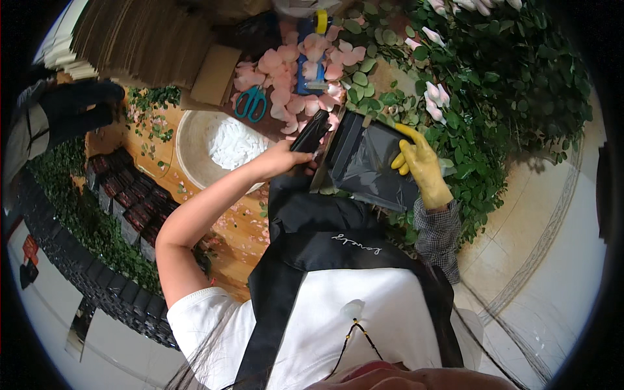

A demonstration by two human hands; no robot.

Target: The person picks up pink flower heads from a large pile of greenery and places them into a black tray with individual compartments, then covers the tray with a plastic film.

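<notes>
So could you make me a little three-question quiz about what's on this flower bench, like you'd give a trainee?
1. True or false: the right hand wears a yellow glove.
2. What colour are the handles of the scissors?
A. red
B. teal
C. black
3. Fill in: the bare left hand grips a dark ____ object.

Key
1. True. The gloved hand rests on the edge of the dark plastic bag.
2. B. They lie beside the pink petals, above the round bowl of white bits.
3. Slim; what sort of tool it is cannot be told from this view.
</notes>
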